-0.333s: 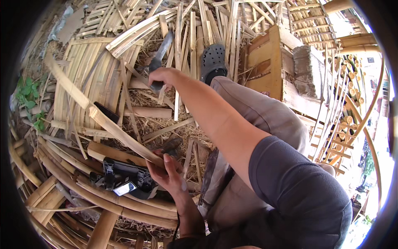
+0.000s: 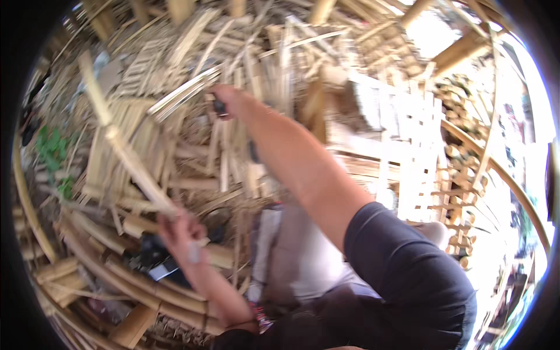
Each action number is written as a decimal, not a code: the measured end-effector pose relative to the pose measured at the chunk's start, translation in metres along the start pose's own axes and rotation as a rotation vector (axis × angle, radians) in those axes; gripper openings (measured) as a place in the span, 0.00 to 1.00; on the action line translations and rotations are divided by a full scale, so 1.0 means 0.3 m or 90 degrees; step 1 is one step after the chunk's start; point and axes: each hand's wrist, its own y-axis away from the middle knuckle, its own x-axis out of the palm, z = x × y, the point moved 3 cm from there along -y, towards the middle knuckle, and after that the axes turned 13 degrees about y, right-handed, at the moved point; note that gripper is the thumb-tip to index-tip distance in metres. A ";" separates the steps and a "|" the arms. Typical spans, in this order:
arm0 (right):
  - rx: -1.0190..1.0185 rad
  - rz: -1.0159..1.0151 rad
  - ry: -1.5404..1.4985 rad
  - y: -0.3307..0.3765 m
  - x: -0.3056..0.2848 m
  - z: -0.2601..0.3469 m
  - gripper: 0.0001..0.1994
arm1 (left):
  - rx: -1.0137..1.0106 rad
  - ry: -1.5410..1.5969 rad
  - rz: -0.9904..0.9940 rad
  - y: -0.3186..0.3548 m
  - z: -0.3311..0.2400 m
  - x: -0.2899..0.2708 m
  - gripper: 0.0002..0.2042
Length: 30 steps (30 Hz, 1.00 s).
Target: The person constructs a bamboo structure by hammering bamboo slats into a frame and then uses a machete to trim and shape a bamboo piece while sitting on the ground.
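Note:
My left hand (image 2: pixel 179 228) is closed around the lower end of a long split bamboo strip (image 2: pixel 137 160). The strip slants up and away to the far left, with a node partway along. At the end of my outstretched right arm, my right hand (image 2: pixel 230 100) is closed on the dark handle of a large knife (image 2: pixel 219 107). Motion blur hides its blade at this moment. A bundle of split bamboo slats (image 2: pixel 185 92) lies just left of the right hand. A slatted bamboo panel (image 2: pixel 119 157) rests on the ground beneath the strip.
Near my left forearm lie a black bag (image 2: pixel 153 251) and a phone-like device (image 2: pixel 162 269) beside curved bamboo poles (image 2: pixel 111 265). Green leaves (image 2: pixel 51 149) grow at the left. Stacked cut bamboo (image 2: pixel 458 175) stands at the right. Bamboo offcuts cover the ground ahead.
My left hand has shifted left with the bamboo strip, which now stands steeper. My right hand has risen slightly with the knife. The whole view has swung and blurred.

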 end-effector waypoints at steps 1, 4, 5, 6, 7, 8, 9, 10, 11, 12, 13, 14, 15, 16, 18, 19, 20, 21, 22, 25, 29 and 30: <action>-0.012 -0.015 -0.119 0.057 -0.054 0.043 0.11 | -0.018 0.034 0.007 0.009 -0.023 0.045 0.14; -0.155 0.088 -0.362 0.501 0.026 0.243 0.15 | 0.037 0.070 0.014 0.031 -0.220 0.173 0.13; -0.262 0.110 -0.335 0.647 -0.082 0.269 0.13 | 0.040 0.089 -0.010 0.066 -0.239 0.284 0.12; -0.353 0.110 -0.249 0.757 -0.203 0.290 0.13 | 0.004 0.116 0.118 0.072 -0.224 0.342 0.12; -0.459 0.076 -0.080 0.845 -0.260 0.291 0.17 | -0.006 0.144 0.236 0.059 -0.238 0.359 0.13; -0.567 -0.039 0.042 0.932 -0.375 0.274 0.23 | -0.012 0.128 0.263 0.087 -0.211 0.439 0.11; -0.556 -0.119 0.170 1.033 -0.462 0.259 0.27 | -0.014 0.103 0.281 0.135 -0.194 0.503 0.10; -0.497 -0.190 0.255 1.141 -0.530 0.242 0.26 | -0.022 0.085 0.285 0.171 -0.181 0.553 0.09; -0.499 -0.309 0.337 1.227 -0.623 0.221 0.25 | -0.040 0.078 0.302 0.211 -0.145 0.622 0.09; -0.488 -0.337 0.296 1.275 -0.681 0.192 0.19 | -0.049 0.065 0.303 0.237 -0.108 0.662 0.08; -0.429 -0.346 0.224 1.311 -0.729 0.162 0.17 | -0.051 0.039 0.294 0.267 -0.091 0.702 0.09; -0.409 -0.404 0.253 1.326 -0.815 0.116 0.15 | -0.059 0.020 0.308 0.292 -0.052 0.745 0.09; -0.383 -0.456 0.282 1.336 -0.885 0.060 0.14 | -0.068 -0.002 0.314 0.306 -0.005 0.775 0.10; -0.396 -0.486 0.315 1.359 -0.954 0.002 0.14 | -0.052 -0.044 0.317 0.322 0.038 0.808 0.10; -0.407 -0.553 0.434 1.504 -0.973 -0.057 0.17 | -0.004 -0.075 0.355 0.345 0.142 0.870 0.11; -0.452 -0.575 0.483 1.503 -0.993 -0.099 0.20 | 0.052 -0.111 0.404 0.320 0.186 0.885 0.12; -0.441 -0.603 0.486 1.512 -1.047 -0.168 0.18 | 0.046 -0.131 0.439 0.350 0.239 0.924 0.11; -0.438 -0.626 0.489 1.519 -1.070 -0.210 0.16 | 0.048 -0.150 0.469 0.381 0.266 0.957 0.10; -0.466 -0.643 0.495 1.530 -1.081 -0.245 0.16 | 0.033 -0.170 0.486 0.412 0.287 0.980 0.10; -0.490 -0.669 0.599 1.531 -1.093 -0.334 0.13 | 0.093 -0.268 0.569 0.465 0.342 0.990 0.11; -0.463 -0.642 0.682 1.548 -1.059 -0.436 0.15 | 0.127 -0.403 0.676 0.518 0.439 0.931 0.09; -0.398 -0.631 0.731 1.530 -1.054 -0.473 0.15 | 0.123 -0.391 0.681 0.524 0.472 0.912 0.10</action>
